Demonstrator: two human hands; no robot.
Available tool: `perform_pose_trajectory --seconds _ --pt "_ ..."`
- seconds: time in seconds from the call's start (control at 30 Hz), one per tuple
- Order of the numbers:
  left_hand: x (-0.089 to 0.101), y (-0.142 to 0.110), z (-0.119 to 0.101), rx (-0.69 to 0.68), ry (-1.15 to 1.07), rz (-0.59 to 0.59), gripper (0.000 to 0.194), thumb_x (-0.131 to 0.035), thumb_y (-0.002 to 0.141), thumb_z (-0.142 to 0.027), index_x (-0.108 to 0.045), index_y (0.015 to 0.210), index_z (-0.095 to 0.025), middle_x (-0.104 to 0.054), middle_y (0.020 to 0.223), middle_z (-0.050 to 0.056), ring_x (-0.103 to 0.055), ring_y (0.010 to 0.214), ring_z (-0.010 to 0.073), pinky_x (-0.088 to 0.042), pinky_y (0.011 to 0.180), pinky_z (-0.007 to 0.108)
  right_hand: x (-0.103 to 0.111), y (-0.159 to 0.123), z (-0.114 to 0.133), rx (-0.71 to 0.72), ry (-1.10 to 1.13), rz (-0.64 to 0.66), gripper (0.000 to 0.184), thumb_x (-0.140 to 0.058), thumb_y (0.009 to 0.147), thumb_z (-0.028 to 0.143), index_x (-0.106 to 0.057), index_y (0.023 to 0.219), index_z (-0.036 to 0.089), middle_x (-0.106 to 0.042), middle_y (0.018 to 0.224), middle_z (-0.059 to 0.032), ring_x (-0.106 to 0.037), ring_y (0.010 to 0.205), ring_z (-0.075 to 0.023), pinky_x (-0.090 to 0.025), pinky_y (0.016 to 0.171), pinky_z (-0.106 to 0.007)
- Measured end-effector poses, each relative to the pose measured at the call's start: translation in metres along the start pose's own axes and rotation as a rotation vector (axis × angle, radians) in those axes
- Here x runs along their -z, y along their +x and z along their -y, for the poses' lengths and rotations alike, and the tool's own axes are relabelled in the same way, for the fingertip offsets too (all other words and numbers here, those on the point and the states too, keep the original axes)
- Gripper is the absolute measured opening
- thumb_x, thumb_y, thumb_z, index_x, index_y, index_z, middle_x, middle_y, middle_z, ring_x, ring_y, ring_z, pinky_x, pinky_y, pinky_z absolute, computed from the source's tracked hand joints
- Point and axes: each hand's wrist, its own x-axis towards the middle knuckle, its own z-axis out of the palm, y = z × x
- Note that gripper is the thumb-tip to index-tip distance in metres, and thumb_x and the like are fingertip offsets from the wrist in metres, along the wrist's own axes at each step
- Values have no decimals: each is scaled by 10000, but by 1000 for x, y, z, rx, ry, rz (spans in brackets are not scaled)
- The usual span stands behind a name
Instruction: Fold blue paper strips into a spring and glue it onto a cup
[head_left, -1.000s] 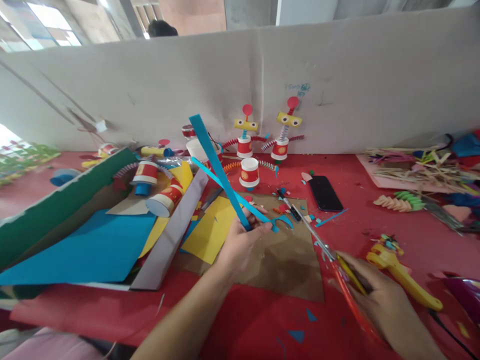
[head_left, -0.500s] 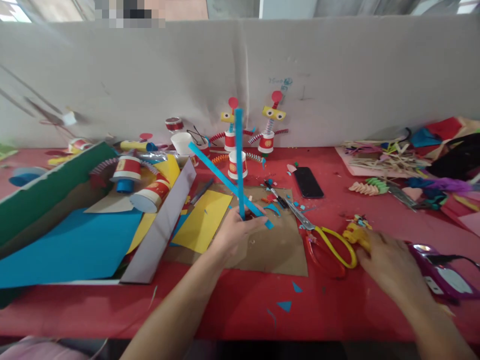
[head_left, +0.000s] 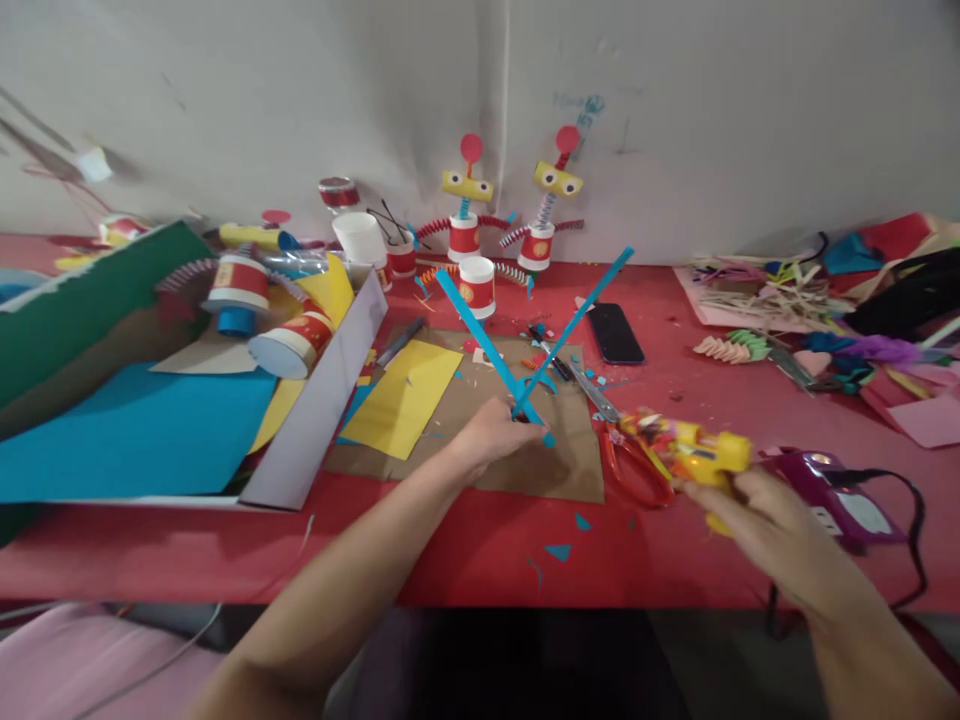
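My left hand (head_left: pixel 491 438) pinches two blue paper strips that cross near my fingertips. One blue strip (head_left: pixel 481 335) leans up to the left, the other (head_left: pixel 576 327) up to the right. Beneath them lies a brown cardboard sheet (head_left: pixel 555 480) scattered with paper scraps. In my right hand (head_left: pixel 780 515) is a yellow glue gun (head_left: pixel 705 455), blurred, its front pointing left. The scissors (head_left: pixel 639 480) lie partly under the front of the gun, red handle showing. A yellow paper sheet (head_left: pixel 409 400) rests on the cardboard, left of my left hand.
An open box (head_left: pixel 315 410) with blue paper and cup figures stands at left. Paper-cup robots (head_left: pixel 465 240) line the back by the grey wall. A phone (head_left: pixel 615 333) lies right of centre; a purple power strip (head_left: pixel 840 500) with a black cord is at right, below craft scraps.
My right hand has lifted the yellow glue gun off the table and brought it left over the scissors. The two blue strips have swung into a wider V. The view has tilted down.
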Motion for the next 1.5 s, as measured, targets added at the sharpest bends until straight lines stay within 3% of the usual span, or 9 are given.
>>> perform_pose_trajectory --seconds 0.13,0.27,0.43,0.67,0.83,1.03,1.17,1.5 --pt "-2 1 4 16 65 11 126 -676 619 -238 -586 582 -159 -562 529 -10 -512 521 118 -374 505 241 -30 -16 23 35 153 261 339 -508 816 488 -644 723 191 -614 586 -22 -599 578 -183 -471 512 -269" --pt "-1 5 9 -9 165 0 117 -691 593 -244 -614 552 -165 -576 520 -5 -533 539 134 -392 516 246 -50 -13 31 123 176 259 360 -458 873 487 -657 926 193 -705 827 -69 -663 807 -219 -526 721 -311" --pt "0 4 9 -92 276 -11 127 -684 608 -266 -624 545 -173 -543 490 -23 -502 522 121 -374 506 237 -56 -6 27 164 130 251 381 -430 900 461 -599 1101 185 -691 1050 -112 -629 1038 -264 -481 899 -394" --pt "4 4 4 -106 421 -105 146 -643 671 -279 -637 589 -158 -555 519 3 -494 491 128 -357 503 261 -57 -5 29 211 67 266 314 -424 915 397 -587 1094 196 -696 1014 -99 -645 1006 -262 -499 856 -398" --pt "5 6 3 -123 517 -142 191 -649 659 -236 -574 501 -159 -501 486 2 -477 486 129 -333 498 265 -54 -7 34 222 1 255 307 -419 913 379 -591 1088 195 -711 963 -91 -662 960 -257 -515 789 -361" --pt "4 6 5 -114 521 -132 180 -641 670 -240 -584 521 -156 -533 499 18 -497 482 137 -334 484 265 -53 -6 40 249 -16 214 327 -416 910 384 -571 1125 192 -697 1041 -99 -651 992 -255 -509 792 -351" --pt "4 7 6 -127 522 -135 116 -657 655 -228 -637 575 -146 -584 551 36 -545 531 158 -368 510 268 -52 -7 41 242 -26 240 313 -411 914 391 -580 1092 196 -709 955 -84 -672 903 -248 -518 725 -337" --pt "4 9 7 -131 500 -171 154 -693 630 -228 -609 526 -152 -578 527 27 -541 524 149 -391 515 264 -49 -3 45 273 -44 251 282 -426 904 370 -607 1024 191 -713 899 -78 -674 842 -248 -506 674 -328"
